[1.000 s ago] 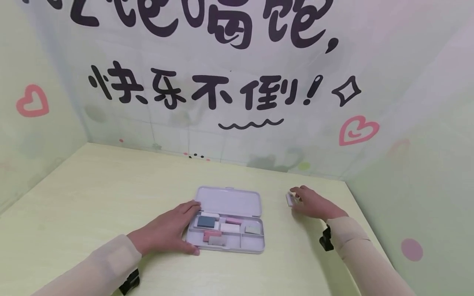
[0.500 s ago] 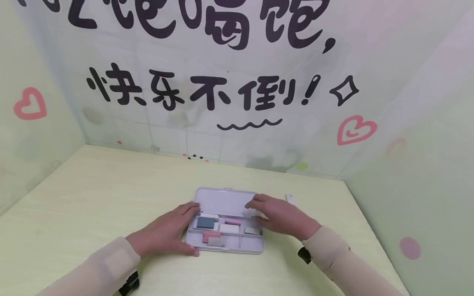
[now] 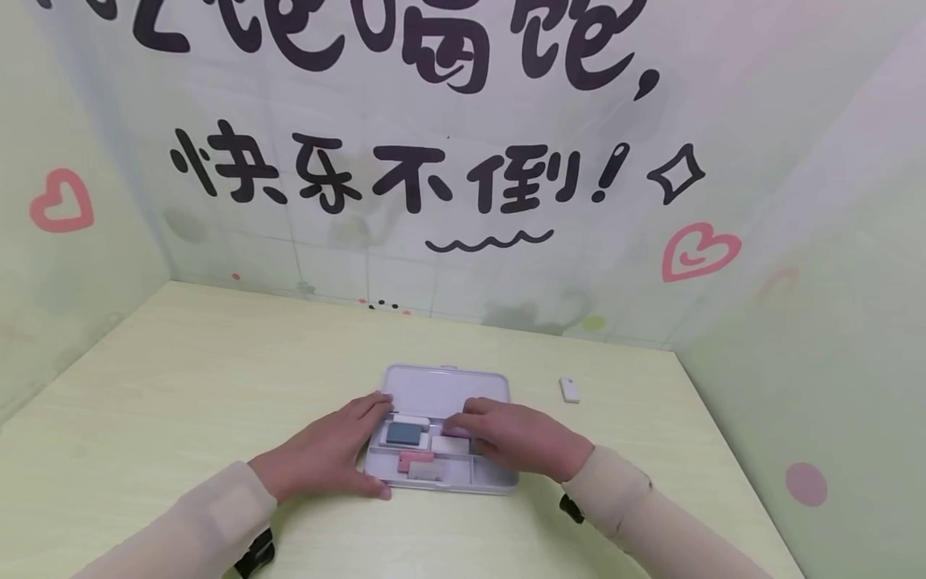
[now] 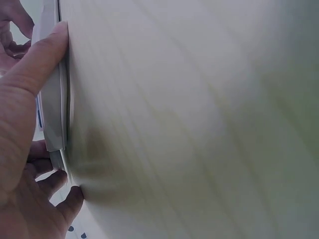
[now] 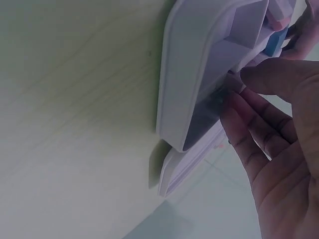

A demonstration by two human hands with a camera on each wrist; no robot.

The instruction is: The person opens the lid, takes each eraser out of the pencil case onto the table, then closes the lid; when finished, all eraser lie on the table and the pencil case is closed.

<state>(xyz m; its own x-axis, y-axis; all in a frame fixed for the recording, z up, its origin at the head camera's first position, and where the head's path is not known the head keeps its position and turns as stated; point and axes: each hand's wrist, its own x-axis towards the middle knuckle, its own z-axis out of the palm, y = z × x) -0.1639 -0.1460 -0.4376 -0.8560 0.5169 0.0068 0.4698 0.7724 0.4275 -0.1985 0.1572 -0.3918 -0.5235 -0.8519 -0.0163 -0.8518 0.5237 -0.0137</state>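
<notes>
The left hand (image 3: 321,446), spread wide, touches the left end of an open, pale-lilac plastic case (image 3: 445,389); the right hand (image 3: 524,437) reaches in opposite, whether gripping anything I cannot tell.

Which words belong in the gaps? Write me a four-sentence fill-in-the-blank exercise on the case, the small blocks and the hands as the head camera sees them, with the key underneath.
1. The lid of the compartmented case is ____, so the inside shows.
2. With its thumb and fingers, the person's ____ hand holds the case's left side.
3. Beside the grey block in the near row lies a ____ block.
4. On the table, a white block lies to the ____ of the case.

Missing words: open; left; pink; right.
</notes>
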